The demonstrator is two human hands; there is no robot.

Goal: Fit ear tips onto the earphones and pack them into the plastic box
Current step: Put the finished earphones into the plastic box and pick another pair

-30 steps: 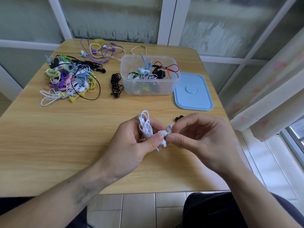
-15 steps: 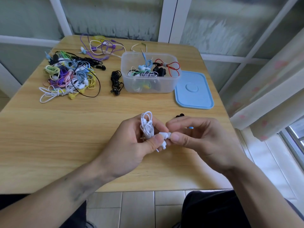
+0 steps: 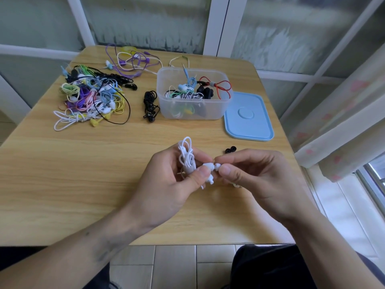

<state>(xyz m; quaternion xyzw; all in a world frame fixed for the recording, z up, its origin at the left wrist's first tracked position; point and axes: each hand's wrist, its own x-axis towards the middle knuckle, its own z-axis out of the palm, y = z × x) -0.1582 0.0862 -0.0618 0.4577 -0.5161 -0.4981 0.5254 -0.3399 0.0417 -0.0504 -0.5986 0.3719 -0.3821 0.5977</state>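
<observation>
Worktop: pale wood-grain top with rounded corners, set against frosted window panes.
Heap of earphones: loose tangle of thin cords in yellow, purple, pink, blue, white and black, at the far left of the worktop.
Plastic box: clear, rounded rectangular tub, open, far centre; several coiled earphones lie inside, red, blue, green and black among them.
Lid: light blue, flat, rounded rectangle with a round boss in the middle, lying just right of the plastic box.
Left hand: fingers curled round a bundle of white earphones, thumb pressing one glossy white earbud at the near centre, above the worktop.
Right hand: thumb and forefinger pinched on the tip end of that earbud, where a small white ear tip sits; the other fingers are curled.
Black earphones: small coiled bundle lying just left of the plastic box.
Black ear tips: small round rubbery pieces on the worktop, just beyond the right hand.
</observation>
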